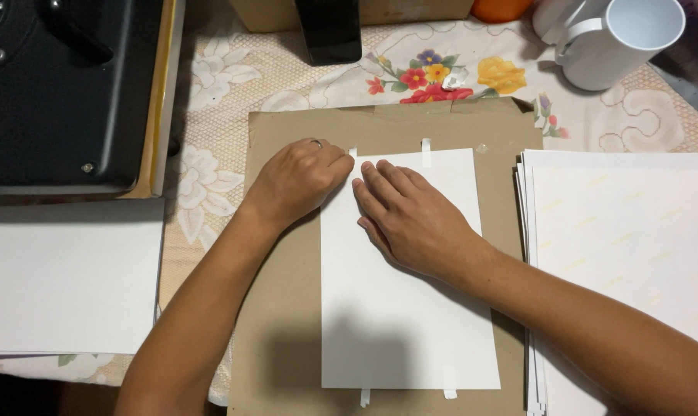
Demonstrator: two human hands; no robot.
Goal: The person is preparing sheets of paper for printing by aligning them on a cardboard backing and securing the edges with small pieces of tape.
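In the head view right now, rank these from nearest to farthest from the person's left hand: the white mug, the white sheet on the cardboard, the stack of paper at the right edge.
From the left hand:
1. White sheet, touched at its top left corner.
2. Stack of paper, off to the right past the right hand.
3. White mug, far top right corner.

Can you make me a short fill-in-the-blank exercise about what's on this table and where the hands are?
1. Both hands rest on a white sheet that lies on a piece of brown ____.
2. The sheet is fastened at its top and bottom edges with strips of ____.
3. The left hand wears a ____ on one finger.
4. At the top right, past the right hand, a white ____ lies on its side.

Missing words: cardboard; tape; ring; mug
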